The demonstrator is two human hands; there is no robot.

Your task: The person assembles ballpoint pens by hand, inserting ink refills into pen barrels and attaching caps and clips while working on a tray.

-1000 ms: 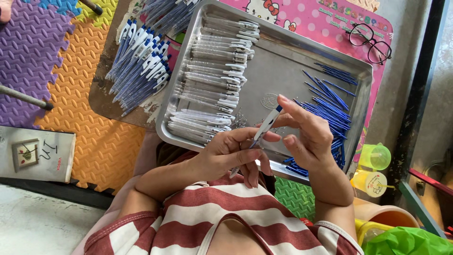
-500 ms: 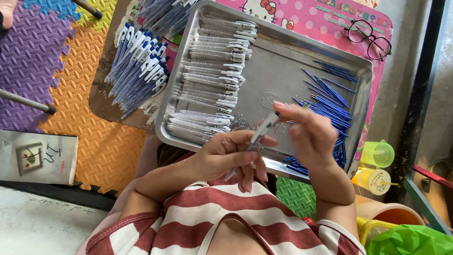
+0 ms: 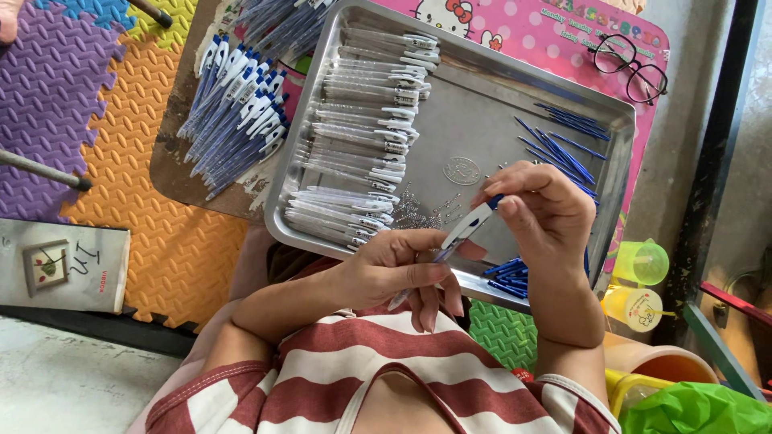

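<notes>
Head view looks down on a pen held over the near rim of a steel tray, both hands on it. Left hand is clenched around the lower barrel; right hand pinches the white clip end between thumb and fingers — this looks like the assembly step, the top being seated. Clear barrels fill the tray's left side, blue refills the right, tiny springs between. Finished pens lie on a board beside it. Next calls for a straight push or twist — barrel kept steady.
</notes>
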